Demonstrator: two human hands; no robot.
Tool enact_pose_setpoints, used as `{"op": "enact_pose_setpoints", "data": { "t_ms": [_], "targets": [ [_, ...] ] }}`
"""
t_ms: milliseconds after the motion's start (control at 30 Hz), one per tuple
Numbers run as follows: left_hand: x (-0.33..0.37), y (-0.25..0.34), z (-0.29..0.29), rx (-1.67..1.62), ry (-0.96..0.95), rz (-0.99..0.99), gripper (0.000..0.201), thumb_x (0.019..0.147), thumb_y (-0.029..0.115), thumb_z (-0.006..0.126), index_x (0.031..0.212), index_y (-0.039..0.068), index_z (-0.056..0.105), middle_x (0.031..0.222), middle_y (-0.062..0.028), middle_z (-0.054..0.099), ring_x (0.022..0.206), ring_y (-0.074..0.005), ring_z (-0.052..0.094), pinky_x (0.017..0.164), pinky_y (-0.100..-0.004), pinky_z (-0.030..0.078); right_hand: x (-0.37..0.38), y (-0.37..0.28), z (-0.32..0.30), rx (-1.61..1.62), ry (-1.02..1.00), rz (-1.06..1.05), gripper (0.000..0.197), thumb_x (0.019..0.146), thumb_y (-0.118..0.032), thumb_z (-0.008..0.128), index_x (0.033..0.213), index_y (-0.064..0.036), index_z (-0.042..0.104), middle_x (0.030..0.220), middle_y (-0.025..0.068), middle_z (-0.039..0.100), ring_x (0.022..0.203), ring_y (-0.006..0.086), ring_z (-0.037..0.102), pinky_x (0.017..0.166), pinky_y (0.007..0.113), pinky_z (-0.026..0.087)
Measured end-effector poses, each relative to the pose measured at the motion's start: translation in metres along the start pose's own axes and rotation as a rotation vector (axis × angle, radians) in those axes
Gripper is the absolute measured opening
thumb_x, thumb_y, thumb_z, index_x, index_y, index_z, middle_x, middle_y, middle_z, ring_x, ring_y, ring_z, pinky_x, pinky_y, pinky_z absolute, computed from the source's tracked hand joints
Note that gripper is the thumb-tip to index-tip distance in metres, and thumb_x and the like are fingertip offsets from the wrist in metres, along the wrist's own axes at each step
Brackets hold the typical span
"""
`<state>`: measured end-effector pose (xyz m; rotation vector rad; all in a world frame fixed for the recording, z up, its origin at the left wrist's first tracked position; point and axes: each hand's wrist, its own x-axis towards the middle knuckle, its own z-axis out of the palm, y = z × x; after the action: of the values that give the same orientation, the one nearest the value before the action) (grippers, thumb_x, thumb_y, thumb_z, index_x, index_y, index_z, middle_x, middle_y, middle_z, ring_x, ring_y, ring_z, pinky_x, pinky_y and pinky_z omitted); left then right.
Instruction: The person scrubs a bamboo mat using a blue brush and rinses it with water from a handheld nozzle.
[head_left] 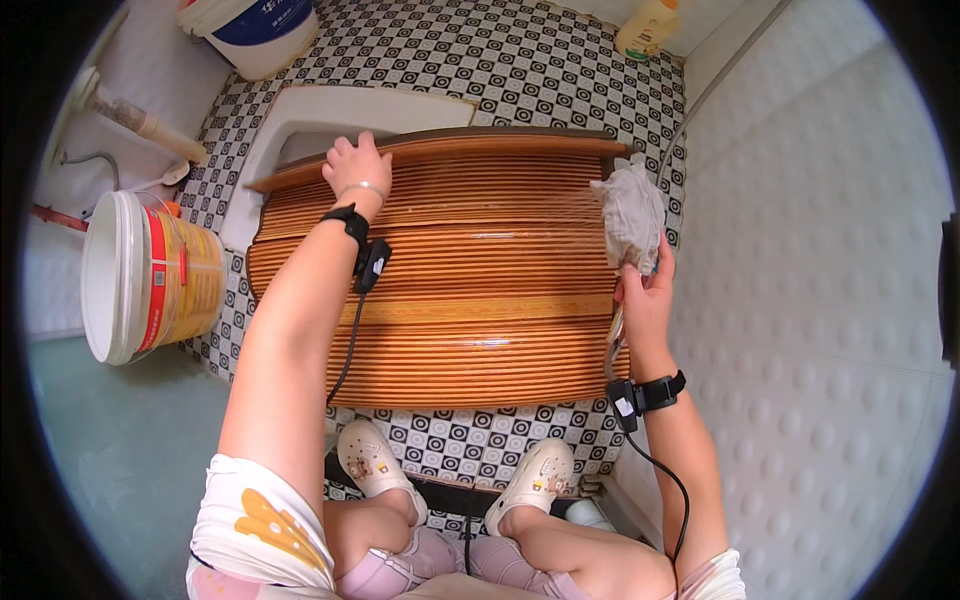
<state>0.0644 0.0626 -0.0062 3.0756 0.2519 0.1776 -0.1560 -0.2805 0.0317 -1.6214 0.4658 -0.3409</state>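
Note:
A brown slatted mat (470, 260), banded with dark stripes and one yellowish strip, spreads in front of me with wet-looking shine. My left hand (357, 168) is closed over its raised far edge, toward the left. At the mat's right side, my right hand (648, 290) grips a crumpled grey-white cloth (632, 215). Fine streaks like water spray run leftward from the cloth over the mat. Below that hand hangs a thin silvery hose (615, 345); what it joins is hidden by the cloth and fingers.
A white squat-toilet basin (275, 118) lies partly under the mat's far left. Buckets stand at left, one yellow-labelled (190, 275) and one blue-banded (255, 35). A yellowish bottle (648, 28) is at the far right. A white wall (810, 300) rises close on my right.

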Motion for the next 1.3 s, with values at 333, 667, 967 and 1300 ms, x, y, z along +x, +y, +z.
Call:
{"op": "enact_pose_setpoints", "data": {
  "t_ms": [333,667,967,1300],
  "targets": [
    [-0.113,-0.012,0.012,0.069,-0.411,0.606,0.050,0.098,0.035,0.055,0.139,0.007,0.049,0.134,-0.0178,0.051,0.121,-0.0335,0.052,0.102,-0.0425,0.044,-0.006,-0.001,0.012,0.061,-0.138,0.066,0.067,0.090,0.002,0.054,0.151,-0.0110,0.030,0.116,0.0035,0.058,0.068,0.0037,0.049,0.055,0.019,0.041],
    [-0.099,-0.028,0.021,-0.105,-0.790,0.482,0.068,0.098,0.061,0.037,0.150,0.017,0.040,0.150,-0.0152,0.041,0.137,-0.0317,0.041,0.109,-0.0452,0.036,-0.019,0.011,0.015,0.002,-0.186,0.077,0.067,0.090,0.004,0.053,0.151,-0.0067,0.029,0.137,0.0083,0.050,0.104,0.0109,0.056,0.079,0.022,0.049],
    [-0.043,-0.013,0.017,0.018,-0.802,0.322,0.055,0.097,0.028,0.060,0.143,0.005,0.042,0.121,-0.0195,0.063,0.111,-0.0375,0.061,0.089,-0.0459,0.053,-0.034,-0.003,0.005,-0.036,-0.187,0.185,0.067,0.091,0.003,0.053,0.152,-0.0113,0.028,0.129,0.0042,0.055,0.069,0.0044,0.050,0.053,0.019,0.041],
    [-0.080,-0.033,0.012,-0.408,-0.912,0.474,0.063,0.086,0.060,0.064,0.105,-0.001,0.064,0.099,-0.0191,0.064,0.092,-0.0340,0.060,0.079,-0.0456,0.048,-0.039,0.010,-0.012,-0.030,-0.160,0.100,0.068,0.090,0.003,0.052,0.152,-0.0123,0.029,0.112,0.0047,0.061,0.060,0.0053,0.049,0.050,0.020,0.041]
  ]
}}
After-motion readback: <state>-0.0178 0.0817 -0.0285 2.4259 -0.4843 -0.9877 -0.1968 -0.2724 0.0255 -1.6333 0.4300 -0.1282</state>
